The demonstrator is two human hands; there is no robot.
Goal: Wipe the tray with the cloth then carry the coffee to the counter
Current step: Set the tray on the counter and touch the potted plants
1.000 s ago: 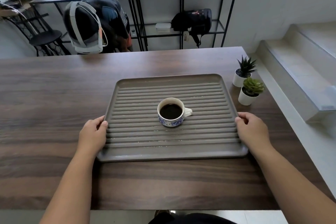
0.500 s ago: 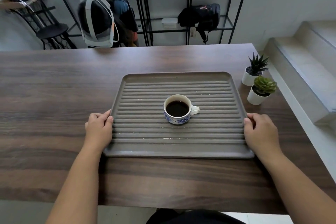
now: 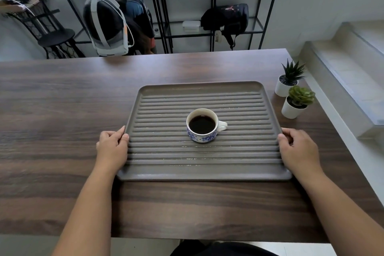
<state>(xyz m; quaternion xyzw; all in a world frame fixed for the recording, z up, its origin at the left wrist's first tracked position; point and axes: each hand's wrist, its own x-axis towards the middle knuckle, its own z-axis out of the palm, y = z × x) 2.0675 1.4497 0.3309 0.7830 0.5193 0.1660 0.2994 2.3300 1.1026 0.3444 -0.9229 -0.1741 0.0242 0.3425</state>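
Note:
A grey ribbed tray (image 3: 199,87) lies on the dark wooden table (image 3: 52,110). In its middle stands a white cup with a blue pattern (image 3: 202,125), full of black coffee, handle to the right. My left hand (image 3: 112,146) grips the tray's left edge, thumb over the rim. At the right edge my right hand (image 3: 298,150) grips the tray the same way. No cloth is in view.
Two small potted plants (image 3: 294,97) in white pots stand just right of the tray near the table's right edge. Beyond the far edge is a chair with a headset (image 3: 108,25) hung on it, black metal shelves (image 3: 212,12) and a bag. Steps rise at the right.
The view has shifted a little, so the tray sits further right and up in the frame. Both hands keep their grip on the tray's edges; the cup has not moved on it.

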